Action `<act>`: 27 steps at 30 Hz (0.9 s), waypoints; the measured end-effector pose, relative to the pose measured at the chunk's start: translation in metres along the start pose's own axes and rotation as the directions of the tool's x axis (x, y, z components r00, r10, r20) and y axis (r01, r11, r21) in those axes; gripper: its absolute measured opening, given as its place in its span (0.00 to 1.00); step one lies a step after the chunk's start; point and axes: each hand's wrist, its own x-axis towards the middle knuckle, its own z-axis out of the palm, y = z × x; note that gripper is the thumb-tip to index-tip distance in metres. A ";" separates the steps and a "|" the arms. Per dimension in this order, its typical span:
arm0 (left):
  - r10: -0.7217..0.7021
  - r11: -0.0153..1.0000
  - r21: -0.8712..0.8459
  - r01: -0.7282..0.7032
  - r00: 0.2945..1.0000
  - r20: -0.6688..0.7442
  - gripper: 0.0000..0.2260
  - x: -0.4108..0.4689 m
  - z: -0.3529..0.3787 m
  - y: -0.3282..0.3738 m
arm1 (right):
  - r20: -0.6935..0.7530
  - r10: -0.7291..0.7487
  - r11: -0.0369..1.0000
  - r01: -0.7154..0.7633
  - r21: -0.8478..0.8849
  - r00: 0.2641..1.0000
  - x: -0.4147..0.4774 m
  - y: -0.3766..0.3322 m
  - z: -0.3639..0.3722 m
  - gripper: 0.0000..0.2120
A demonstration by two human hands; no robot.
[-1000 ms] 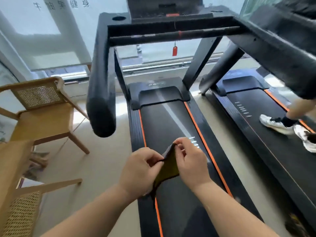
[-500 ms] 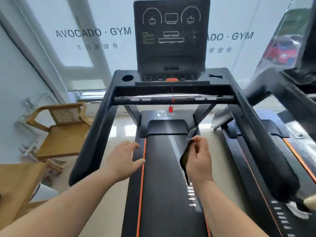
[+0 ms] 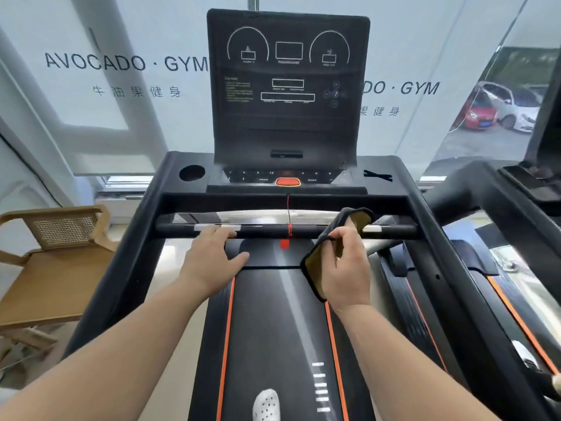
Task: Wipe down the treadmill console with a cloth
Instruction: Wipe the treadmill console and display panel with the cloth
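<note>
The treadmill console (image 3: pixel 288 95) is a tall black panel with white outlines, standing upright straight ahead above a button strip with an orange-red stop button (image 3: pixel 287 181). My right hand (image 3: pixel 346 268) grips a dark cloth (image 3: pixel 315 262) with an olive-yellow face; the cloth's top corner reaches the black crossbar (image 3: pixel 303 230). My left hand (image 3: pixel 212 256) is empty, fingers spread, its fingertips at the crossbar's left part. Both hands are below the console and apart from it.
A round cup hole (image 3: pixel 192 172) sits left of the buttons. A red safety cord with a clip (image 3: pixel 285 243) hangs over the crossbar. A wooden chair (image 3: pixel 51 256) stands left; another treadmill (image 3: pixel 501 268) is on the right. A white shoe (image 3: pixel 266 404) rests on the belt.
My view rose from the belt to the console. My left hand let go of the cloth and moved up to the crossbar. My right hand lifted the cloth towards the bar.
</note>
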 end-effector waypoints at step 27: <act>-0.185 0.938 0.307 0.162 0.982 0.045 0.20 0.269 -0.017 -0.106 | 0.698 0.003 0.703 0.495 -0.511 0.716 0.255 0.040 0.282 0.31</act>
